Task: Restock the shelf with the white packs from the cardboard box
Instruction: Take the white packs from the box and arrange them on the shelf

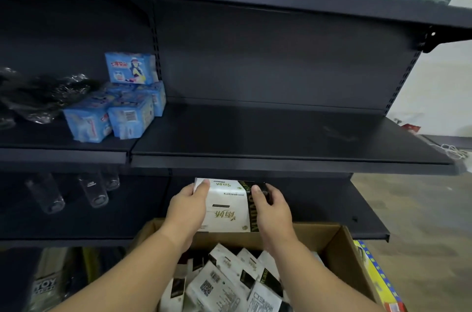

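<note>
White pack (227, 205) with black side band, held above open cardboard box (342, 237), just below front edge of bare dark shelf (281, 132). Left hand (187, 209) and right hand (272, 207): each grip curled round one side of pack, thumbs on top. More white packs (224, 281) heaped in box. Blue packs (115, 112) on neighbouring shelf, left.

Both bare forearms stretched forward, wrists level. Left hand (187, 205) clasping the left edge of a flat white plastic pack (228, 205), right hand (272, 205) curled round its right edge.
</note>
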`<state>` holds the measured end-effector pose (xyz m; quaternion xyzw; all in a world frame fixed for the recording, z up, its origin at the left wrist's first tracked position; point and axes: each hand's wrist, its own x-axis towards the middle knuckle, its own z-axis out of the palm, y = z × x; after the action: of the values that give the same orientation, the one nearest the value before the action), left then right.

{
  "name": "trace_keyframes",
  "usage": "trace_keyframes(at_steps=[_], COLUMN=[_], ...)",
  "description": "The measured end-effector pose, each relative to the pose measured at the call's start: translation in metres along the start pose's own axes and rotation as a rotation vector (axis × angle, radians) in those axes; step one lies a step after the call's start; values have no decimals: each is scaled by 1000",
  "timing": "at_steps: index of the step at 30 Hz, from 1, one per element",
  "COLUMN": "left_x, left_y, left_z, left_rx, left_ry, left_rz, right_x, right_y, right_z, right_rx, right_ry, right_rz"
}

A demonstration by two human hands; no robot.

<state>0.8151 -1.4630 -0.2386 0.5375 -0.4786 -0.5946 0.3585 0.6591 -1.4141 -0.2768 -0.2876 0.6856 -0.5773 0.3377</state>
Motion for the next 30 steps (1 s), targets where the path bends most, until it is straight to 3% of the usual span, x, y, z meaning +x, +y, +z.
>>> trace_keyframes(at_steps=[11, 30], left_x=[-2, 52], left_y=[63, 112], left_z=[51, 48], left_rx=[26, 109], left_ry=[96, 129], left_rz=[243, 325], right_x=[43, 93], right_y=[-67, -124], right_z=[-45, -29], right_rx=[15, 1], right_ry=[-49, -141], right_rz=[-195, -258])
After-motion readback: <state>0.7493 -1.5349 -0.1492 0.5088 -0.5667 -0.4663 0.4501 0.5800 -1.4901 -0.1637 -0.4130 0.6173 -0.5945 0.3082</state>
